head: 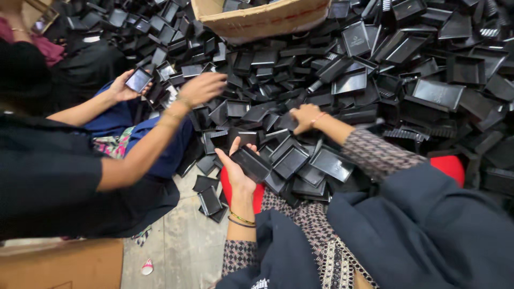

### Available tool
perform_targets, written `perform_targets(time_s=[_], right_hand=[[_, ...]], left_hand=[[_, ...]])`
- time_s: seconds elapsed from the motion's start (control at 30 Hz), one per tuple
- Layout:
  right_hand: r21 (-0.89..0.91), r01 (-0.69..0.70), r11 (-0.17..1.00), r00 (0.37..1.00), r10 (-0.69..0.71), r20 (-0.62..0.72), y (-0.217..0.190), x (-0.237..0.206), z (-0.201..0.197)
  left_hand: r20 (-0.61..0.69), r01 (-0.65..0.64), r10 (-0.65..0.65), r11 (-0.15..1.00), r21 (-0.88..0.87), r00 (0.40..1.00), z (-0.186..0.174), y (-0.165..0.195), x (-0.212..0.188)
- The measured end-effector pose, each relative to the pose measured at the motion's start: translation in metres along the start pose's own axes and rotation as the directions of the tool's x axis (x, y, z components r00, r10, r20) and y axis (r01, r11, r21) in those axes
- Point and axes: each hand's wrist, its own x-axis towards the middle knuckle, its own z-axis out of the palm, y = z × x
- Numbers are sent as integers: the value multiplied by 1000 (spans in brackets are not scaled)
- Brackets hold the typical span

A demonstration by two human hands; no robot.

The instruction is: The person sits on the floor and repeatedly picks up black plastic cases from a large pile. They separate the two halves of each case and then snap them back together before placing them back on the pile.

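My left hand (235, 170) holds a small black rectangular plastic tray (250, 163) near my knee, palm up, fingers curled round its edge. My right hand (303, 118) reaches forward into the big heap of black plastic trays (375, 80), fingers closed on one tray at the heap's near edge. A bangle sits on my left wrist and a thin band on my right. Loose trays (292, 160) lie between my two hands.
A co-worker sits at left; one hand (124, 85) holds a small black tray (138, 80), the other hand (202, 88) reaches into the heap. A cardboard box (262, 20) stands at top centre, another carton (61, 265) at bottom left. Bare concrete floor (182, 246) lies between us.
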Motion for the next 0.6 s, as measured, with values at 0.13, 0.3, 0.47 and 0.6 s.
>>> perform_targets(time_s=[0.13, 0.3, 0.47, 0.6], right_hand=[[338, 149, 929, 948, -37, -316, -8, -84, -28], [715, 388, 582, 875, 12, -484, -48, -181, -26], [822, 419, 386, 852, 145, -503, -51, -204, 9], [815, 393, 425, 845, 181, -502, -42, -207, 31]], left_hand=[[4, -4, 4, 1000, -12, 1000, 4, -11, 1], [168, 31, -31, 1000, 5, 985, 51, -65, 8], [291, -77, 34, 987, 138, 956, 77, -100, -6], [320, -98, 60, 990, 104, 946, 80, -117, -25]])
